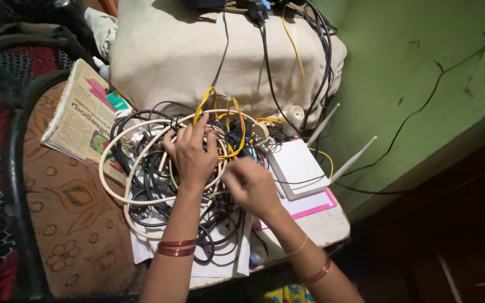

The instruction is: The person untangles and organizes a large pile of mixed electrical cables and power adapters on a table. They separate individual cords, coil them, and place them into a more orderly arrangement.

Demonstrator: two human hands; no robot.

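A tangled heap of cables (158, 185) lies on a small table: black cords, a cream-white cable (116, 196) looped in wide coils, and a yellow cable (237, 120) arching over the top. My left hand (193, 154) rests flat on the middle of the heap, fingers spread and pressing among the yellow and black cords. My right hand (251, 185) is blurred, just right of the heap, fingers curled down into the cables; what it grips cannot be made out.
A white router (298, 168) with two antennas sits right of the heap on a pink-edged sheet (315, 209). A folded newspaper (85, 120) lies to the left. A cloth-covered box (169, 50) with more cords stands behind. A green wall (422, 73) is at right.
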